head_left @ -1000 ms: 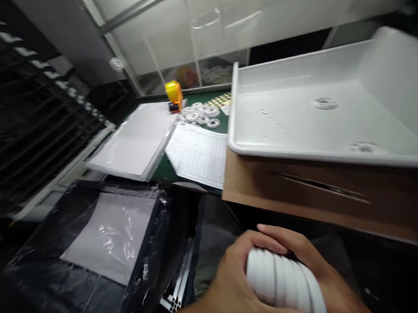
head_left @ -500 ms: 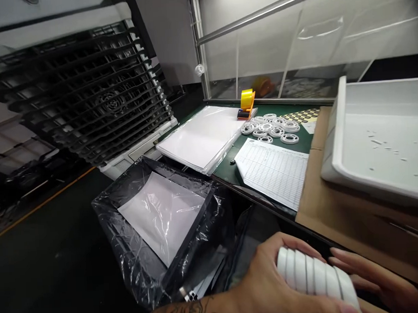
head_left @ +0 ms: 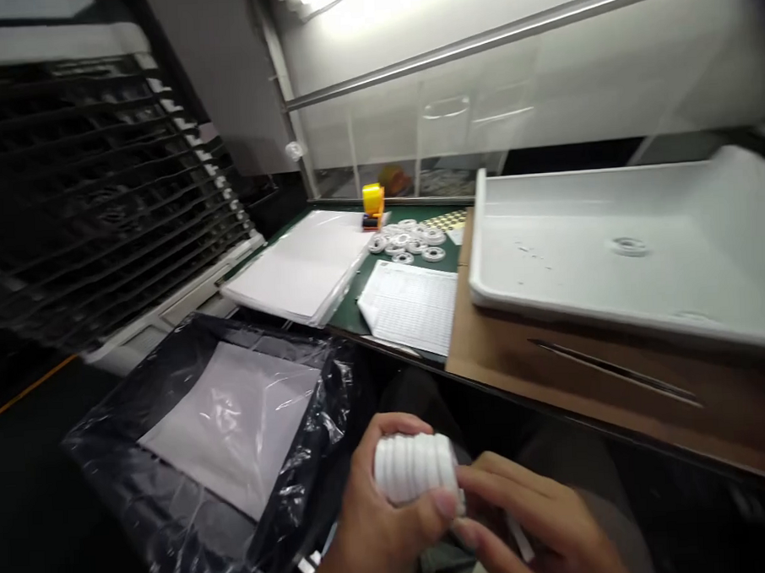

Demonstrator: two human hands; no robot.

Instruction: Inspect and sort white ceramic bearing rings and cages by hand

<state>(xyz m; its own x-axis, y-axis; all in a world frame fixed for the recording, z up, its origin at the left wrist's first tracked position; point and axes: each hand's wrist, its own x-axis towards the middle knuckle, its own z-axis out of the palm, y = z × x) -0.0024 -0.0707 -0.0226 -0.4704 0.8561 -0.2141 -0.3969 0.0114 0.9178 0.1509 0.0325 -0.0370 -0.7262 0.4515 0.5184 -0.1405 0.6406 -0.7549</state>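
Left fingers [head_left: 392, 424] curl round a ribbed white ring stack [head_left: 413, 469]; right fingers [head_left: 515, 488] part at its end, grip unclear.

Can't read the sheet [head_left: 412, 309], print's tiny. White tray [head_left: 579, 288] runs off the right edge, my right hand [head_left: 538, 516] is kinda blurry.

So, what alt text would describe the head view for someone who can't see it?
A left hand grips a close stack of round white pieces, the right hand at one end. Beyond, a green tabletop holds loose white rings and a printed paper sheet; a shallow white tray sits on brown cardboard at right, a dark plastic-lined box at left.
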